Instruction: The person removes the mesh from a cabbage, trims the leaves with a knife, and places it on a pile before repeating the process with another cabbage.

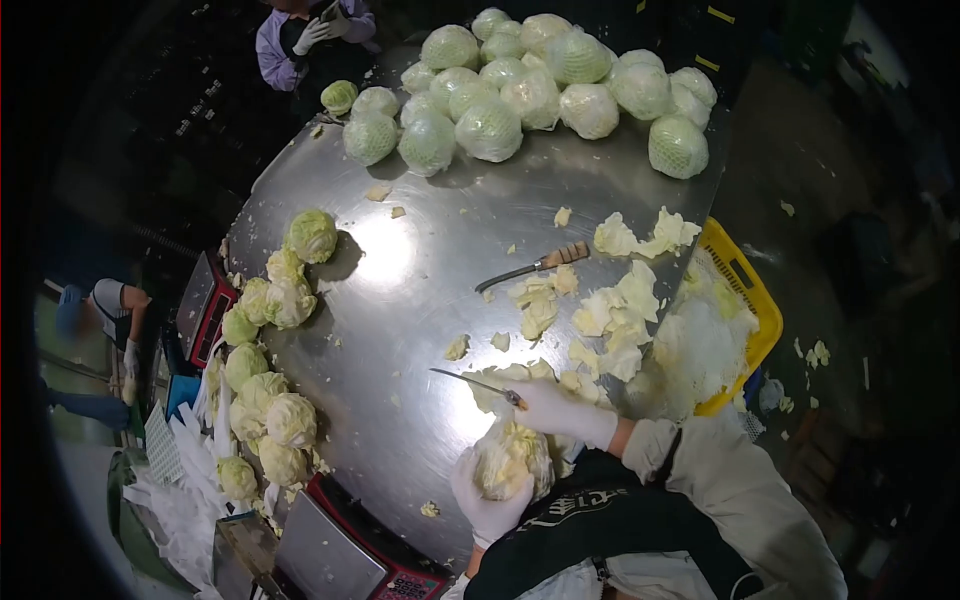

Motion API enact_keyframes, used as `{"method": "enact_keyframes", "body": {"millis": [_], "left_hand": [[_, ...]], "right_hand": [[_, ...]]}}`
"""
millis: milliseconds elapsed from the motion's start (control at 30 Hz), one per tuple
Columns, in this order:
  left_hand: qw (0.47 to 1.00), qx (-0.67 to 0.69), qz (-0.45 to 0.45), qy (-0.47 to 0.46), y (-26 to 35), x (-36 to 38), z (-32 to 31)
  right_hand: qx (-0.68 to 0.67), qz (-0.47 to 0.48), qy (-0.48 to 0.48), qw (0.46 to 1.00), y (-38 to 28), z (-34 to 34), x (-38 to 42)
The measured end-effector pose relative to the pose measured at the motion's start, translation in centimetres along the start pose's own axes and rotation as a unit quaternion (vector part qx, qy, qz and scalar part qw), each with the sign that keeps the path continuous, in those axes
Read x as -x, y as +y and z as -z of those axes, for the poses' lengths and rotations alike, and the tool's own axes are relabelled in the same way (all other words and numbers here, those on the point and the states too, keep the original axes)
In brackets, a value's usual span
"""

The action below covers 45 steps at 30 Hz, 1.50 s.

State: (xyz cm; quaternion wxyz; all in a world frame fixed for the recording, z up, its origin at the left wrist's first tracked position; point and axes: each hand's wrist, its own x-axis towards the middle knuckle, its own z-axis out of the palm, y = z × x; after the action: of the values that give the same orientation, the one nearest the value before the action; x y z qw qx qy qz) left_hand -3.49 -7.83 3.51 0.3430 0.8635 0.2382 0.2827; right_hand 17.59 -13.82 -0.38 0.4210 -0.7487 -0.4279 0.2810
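Note:
My right hand [556, 411], in a white glove, grips a knife [474, 382] with a thin dark blade pointing left over the table. Just below it, my left hand [486, 508], also gloved, is wrapped around the lower left side of a cabbage [511, 462]. This cabbage has pale, ragged outer leaves and sits close to my apron; its right side is partly covered. Loose cabbage leaves [615, 318] lie above and to the right of my hands. A second knife [535, 267], with a curved blade and wooden handle, rests on the metal table [400, 330].
Net-wrapped cabbages [489, 130] crowd the far end. Bare cabbages [290, 418] line the left edge by a red-framed scale [330, 560]; another scale [197, 305] stands farther up. A yellow basket [765, 320] with foam nets adjoins the right edge. Two people [112, 310] [310, 40] stand beyond the table.

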Motion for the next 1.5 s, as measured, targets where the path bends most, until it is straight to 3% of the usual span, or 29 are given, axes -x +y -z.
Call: {"method": "enact_keyframes", "body": {"millis": [67,100,167,200,267,300,333,367,400,433,467,500,533,600,633,667,700,767,800,867,900,1000,1067,1133,1267,1300,1367,1433,1500], "left_hand": [[0.999,-0.024,0.020,0.040,-0.3,1.2,1.1],[0.998,-0.029,0.020,0.045,-0.5,1.7,1.6],[0.954,0.147,0.257,0.043,-0.2,1.8,2.4],[0.954,0.146,0.257,0.051,-0.1,1.6,2.7],[0.907,0.236,0.349,0.009,1.7,-0.7,3.4],[0.892,0.322,0.316,-0.011,0.3,-0.1,2.5],[0.893,0.324,0.313,-0.003,-0.2,-0.3,1.5],[0.871,0.381,0.311,-0.005,-0.4,-0.8,0.4],[0.845,0.438,0.306,-0.008,-0.5,-1.5,-0.4],[0.773,0.525,0.355,-0.015,-0.1,-2.5,-0.7],[0.772,0.530,0.351,-0.007,-0.7,-2.7,-1.1],[0.709,0.611,0.349,-0.045,-1.8,-2.9,-1.7],[0.638,0.685,0.342,-0.083,-2.9,-3.0,-2.2],[0.614,0.699,0.346,-0.122,-3.8,-3.7,-2.5],[0.536,0.774,0.273,-0.196,-3.9,-4.7,-2.6],[0.447,0.832,0.194,-0.265,-4.1,-5.0,-2.8],[0.447,0.834,0.193,-0.258,-4.8,-3.9,-3.9],[0.683,0.667,0.230,-0.188,-5.7,-2.2,-6.8],[0.684,0.668,0.228,-0.184,-5.1,-2.5,-6.8],[0.381,0.875,0.262,-0.144,-3.7,-2.8,-6.5],[0.333,0.896,0.260,-0.134,-3.2,-2.9,-6.2],[0.333,0.901,0.254,-0.115,-2.6,-2.5,-5.3],[0.319,0.908,0.243,-0.118,-2.6,-2.8,-4.1],[0.298,0.918,0.230,-0.127,-2.7,-3.0,-2.6],[0.268,0.919,0.235,-0.166,-2.2,-3.7,0.6],[0.267,0.917,0.238,-0.176,-2.2,-3.9,1.0],[0.402,0.839,0.312,-0.193,-2.0,-3.7,1.2],[0.527,0.736,0.367,-0.214,-2.1,-3.4,0.9],[0.642,0.615,0.404,-0.218,-2.1,-3.3,0.5]], "right_hand": [[-0.147,-0.063,0.012,0.987,-0.8,-0.3,1.6],[-0.145,-0.065,0.033,0.987,-1.1,-0.2,2.3],[-0.226,-0.087,0.061,0.968,-1.8,-0.6,3.4],[-0.303,-0.114,0.089,0.942,-2.1,-1.0,3.9],[-0.338,-0.100,0.109,0.929,-3.1,-0.6,3.7],[-0.385,-0.142,0.090,0.907,-3.6,-0.1,4.1],[-0.429,-0.184,0.070,0.881,-5.1,1.1,4.5],[-0.504,-0.158,0.052,0.847,-7.0,2.6,4.7],[-0.499,-0.154,0.047,0.851,-7.8,3.2,4.9],[-0.562,-0.176,0.057,0.806,-8.2,3.7,5.2],[-0.621,-0.199,0.066,0.755,-8.3,4.1,5.3],[-0.694,-0.235,0.036,0.679,-8.0,4.6,5.3],[-0.690,-0.235,0.032,0.684,-6.9,5.1,6.1],[-0.448,-0.032,-0.082,0.890,-3.3,5.3,8.2],[-0.571,-0.126,-0.085,0.807,-2.5,5.0,8.9],[-0.568,-0.129,-0.091,0.808,-2.7,5.0,8.9],[-0.596,-0.146,-0.074,0.786,-3.1,5.2,9.1],[-0.647,-0.172,-0.041,0.742,-4.5,6.0,8.7],[-0.671,-0.183,-0.021,0.718,-5.1,6.3,8.5],[-0.693,-0.197,0.000,0.693,-5.6,7.0,8.3],[-0.656,-0.159,0.038,0.737,-5.5,7.7,8.5],[-0.524,-0.032,0.144,0.839,-4.2,10.8,8.5],[-0.473,0.012,0.181,0.862,-2.0,12.4,9.4],[-0.539,-0.117,0.216,0.806,1.8,12.8,10.6],[-0.561,-0.190,0.175,0.786,1.5,12.7,12.2],[-0.514,-0.187,0.178,0.818,1.1,13.2,12.5],[-0.464,-0.180,0.204,0.843,0.6,14.5,13.0],[-0.170,-0.227,0.213,0.935,-0.1,15.8,13.4],[-0.192,-0.206,0.286,0.916,-1.3,16.2,13.6]]}}
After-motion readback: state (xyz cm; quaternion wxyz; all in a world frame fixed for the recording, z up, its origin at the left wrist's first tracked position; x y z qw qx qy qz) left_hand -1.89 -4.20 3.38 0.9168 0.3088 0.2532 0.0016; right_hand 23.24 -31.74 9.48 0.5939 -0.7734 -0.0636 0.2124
